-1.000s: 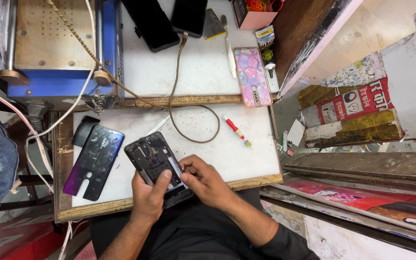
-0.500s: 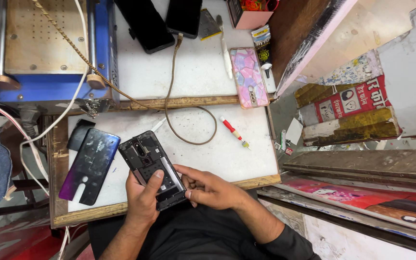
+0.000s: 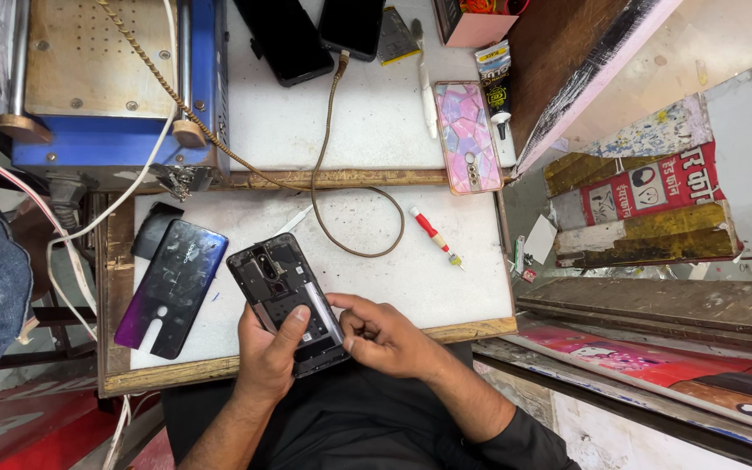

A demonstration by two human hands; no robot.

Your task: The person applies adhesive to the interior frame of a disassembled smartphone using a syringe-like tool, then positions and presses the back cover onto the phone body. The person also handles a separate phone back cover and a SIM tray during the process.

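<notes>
My left hand (image 3: pixel 267 352) grips an opened black phone (image 3: pixel 282 292) from below, its back cover off and its insides showing, at the near edge of the white work board (image 3: pixel 446 278). The thumb lies across the phone's lower half. My right hand (image 3: pixel 380 335) rests against the phone's right edge, fingertips pinching at something there that is too small to make out. The phone's purple-to-black back cover (image 3: pixel 173 287) lies flat on the board just left of the phone.
A red-handled screwdriver (image 3: pixel 433 233) and a brown looped cable (image 3: pixel 359 209) lie on the board. Behind it stand a blue machine (image 3: pixel 106 87), two dark phones (image 3: pixel 315 30) and a pink patterned phone case (image 3: pixel 467 135). White and red cords hang at left.
The view has shifted slightly. My right hand's fingers have moved up along the phone's right edge. My left hand keeps its hold on the phone.
</notes>
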